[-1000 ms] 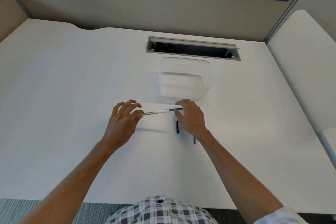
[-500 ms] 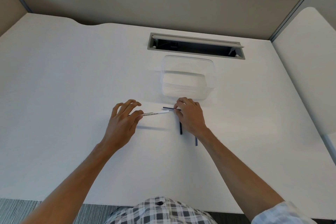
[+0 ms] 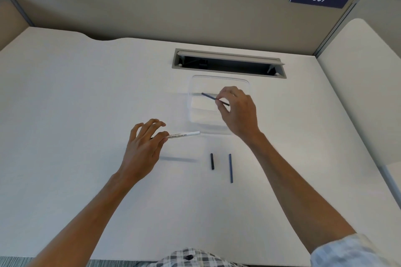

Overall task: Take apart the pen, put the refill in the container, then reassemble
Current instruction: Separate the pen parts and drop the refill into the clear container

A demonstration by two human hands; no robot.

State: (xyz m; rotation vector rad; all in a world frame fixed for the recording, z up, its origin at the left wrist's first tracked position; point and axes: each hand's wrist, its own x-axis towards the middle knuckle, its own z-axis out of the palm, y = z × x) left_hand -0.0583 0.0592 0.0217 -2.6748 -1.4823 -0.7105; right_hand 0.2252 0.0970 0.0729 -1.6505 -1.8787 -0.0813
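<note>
— Where do you stand?
— Nearest you, two dark parts, the short piece (image 3: 212, 161) and thin piece (image 3: 230, 168), lie on the desk (image 3: 65, 115). Your left hand (image 3: 143, 147) pinches the white barrel (image 3: 184, 135).
— And the refill (image 3: 213, 98)?
— Pinched in your right hand (image 3: 236, 110) over the clear container (image 3: 196, 104), not yet dropped. Reassembly remains.

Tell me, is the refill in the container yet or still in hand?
Still in hand. The right hand pinches the refill above the clear container, not released.
</note>
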